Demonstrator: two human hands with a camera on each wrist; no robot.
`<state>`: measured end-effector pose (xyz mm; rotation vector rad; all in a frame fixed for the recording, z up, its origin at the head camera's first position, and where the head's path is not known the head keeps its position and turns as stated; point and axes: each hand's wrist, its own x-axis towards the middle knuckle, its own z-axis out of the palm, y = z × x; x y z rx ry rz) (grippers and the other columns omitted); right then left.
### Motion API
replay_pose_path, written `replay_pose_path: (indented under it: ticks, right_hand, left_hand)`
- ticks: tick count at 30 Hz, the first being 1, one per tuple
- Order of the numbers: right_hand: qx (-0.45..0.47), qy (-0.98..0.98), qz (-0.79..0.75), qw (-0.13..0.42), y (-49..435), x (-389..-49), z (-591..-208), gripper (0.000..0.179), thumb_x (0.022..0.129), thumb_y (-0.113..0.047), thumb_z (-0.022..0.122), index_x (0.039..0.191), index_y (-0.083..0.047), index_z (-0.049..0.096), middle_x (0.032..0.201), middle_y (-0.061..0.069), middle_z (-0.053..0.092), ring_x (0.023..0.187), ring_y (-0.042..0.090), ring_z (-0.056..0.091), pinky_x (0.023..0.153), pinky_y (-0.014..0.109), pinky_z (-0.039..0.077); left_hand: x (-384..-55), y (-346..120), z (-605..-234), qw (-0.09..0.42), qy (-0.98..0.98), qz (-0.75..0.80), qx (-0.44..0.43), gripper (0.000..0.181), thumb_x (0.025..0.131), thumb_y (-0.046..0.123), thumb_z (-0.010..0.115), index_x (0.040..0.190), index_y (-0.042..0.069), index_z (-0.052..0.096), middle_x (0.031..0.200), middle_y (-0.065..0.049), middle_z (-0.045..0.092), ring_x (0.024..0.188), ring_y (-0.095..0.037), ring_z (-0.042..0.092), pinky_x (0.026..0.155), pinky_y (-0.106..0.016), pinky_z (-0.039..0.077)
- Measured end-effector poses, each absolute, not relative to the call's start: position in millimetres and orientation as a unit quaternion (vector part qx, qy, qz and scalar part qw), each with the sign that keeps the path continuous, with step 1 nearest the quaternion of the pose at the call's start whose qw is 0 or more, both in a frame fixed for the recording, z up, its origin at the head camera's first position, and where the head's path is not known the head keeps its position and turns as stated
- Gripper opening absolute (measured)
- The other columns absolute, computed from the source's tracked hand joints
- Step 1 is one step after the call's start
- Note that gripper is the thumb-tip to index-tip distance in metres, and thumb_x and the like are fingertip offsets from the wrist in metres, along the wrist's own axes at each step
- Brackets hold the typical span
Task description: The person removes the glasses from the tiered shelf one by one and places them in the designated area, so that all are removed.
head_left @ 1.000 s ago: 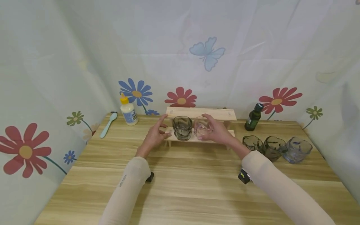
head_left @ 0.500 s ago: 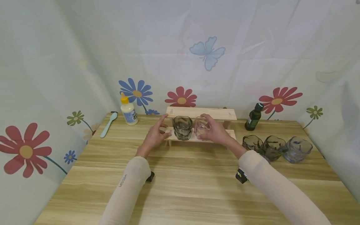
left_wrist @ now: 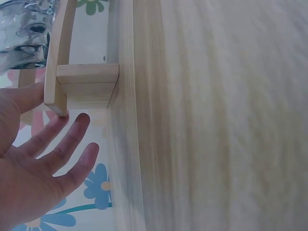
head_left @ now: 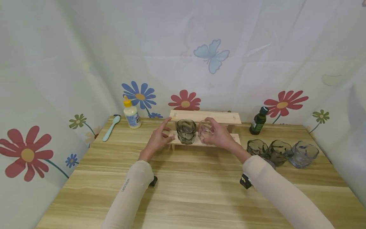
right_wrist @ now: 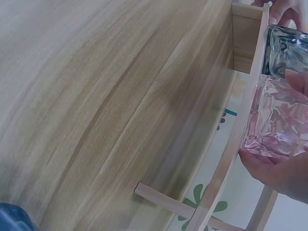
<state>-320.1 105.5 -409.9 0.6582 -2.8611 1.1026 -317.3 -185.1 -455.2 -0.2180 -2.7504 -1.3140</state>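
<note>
A small two-tier wooden shelf (head_left: pixel 206 116) stands at the back of the table. On its lower board sits a smoky grey glass (head_left: pixel 186 132), with a clear pink-tinted glass (head_left: pixel 203 130) close to its right. My right hand (head_left: pixel 221 135) holds the pink glass, thumb in front and fingers on the far side; the right wrist view shows this glass (right_wrist: pixel 276 120) resting at the board's edge. At the shelf's left end is my left hand (head_left: pixel 156 138), its fingers spread and fairly straight. In the left wrist view, the left hand (left_wrist: pixel 38 159) touches the end of the lower board.
Two dark glasses (head_left: pixel 280 152) and a bluish clear glass (head_left: pixel 303 154) stand at the right, with a dark green bottle (head_left: pixel 258 121) behind them. A yellow-capped bottle (head_left: pixel 132 116) and a pale green spoon (head_left: pixel 111 128) are at the back left.
The right hand and pink glass have shifted slightly left, nearer the grey glass, mostly during the first half second. My left hand stays at the shelf's end.
</note>
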Motion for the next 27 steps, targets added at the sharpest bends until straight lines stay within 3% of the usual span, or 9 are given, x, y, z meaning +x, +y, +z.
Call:
replay_pose_path:
  ticks: [8, 13, 20, 27]
  right_hand:
    - [0.181, -0.909, 0.376, -0.013, 114, -314, -399, 0.088, 0.075, -0.019, 0.085, 0.149, -0.021, 0.038, 0.118, 0.022, 0.064, 0.078, 0.026, 0.066, 0.065, 0.034, 0.052]
    - [0.177, -0.902, 0.393, -0.007, 125, -311, -391, 0.085, 0.075, -0.018, 0.084, 0.148, -0.020, 0.040, 0.122, 0.024, 0.063, 0.096, 0.033, 0.067, 0.074, 0.038, 0.055]
    - [0.195, -0.889, 0.413, 0.010, 147, -306, -385, 0.080, 0.077, -0.013, 0.082, 0.146, -0.013, 0.041, 0.113, 0.027, 0.062, 0.096, 0.035, 0.064, 0.072, 0.035, 0.055]
    - [0.177, -0.919, 0.350, 0.050, 177, -294, -381, 0.079, 0.078, -0.021, 0.082, 0.146, -0.011, 0.042, 0.108, 0.024, 0.068, 0.093, 0.035, 0.065, 0.070, 0.035, 0.050]
  left_hand:
    - [-317, -185, -455, 0.038, -0.897, -0.434, -0.075, 0.091, 0.089, 0.010, 0.076, 0.157, 0.041, 0.024, 0.132, -0.019, 0.061, 0.102, -0.038, 0.069, 0.082, -0.046, 0.059]
    - [-319, -186, -456, 0.039, -0.897, -0.434, -0.073, 0.091, 0.089, 0.010, 0.076, 0.156, 0.042, 0.024, 0.132, -0.020, 0.061, 0.103, -0.038, 0.069, 0.082, -0.047, 0.059]
    - [-318, -186, -456, 0.038, -0.896, -0.436, -0.075, 0.090, 0.089, 0.010, 0.075, 0.156, 0.041, 0.024, 0.131, -0.020, 0.062, 0.102, -0.038, 0.069, 0.082, -0.047, 0.059]
    - [-318, -186, -456, 0.036, -0.898, -0.433, -0.077, 0.088, 0.090, 0.010, 0.074, 0.157, 0.040, 0.024, 0.131, -0.019, 0.062, 0.102, -0.038, 0.069, 0.081, -0.047, 0.059]
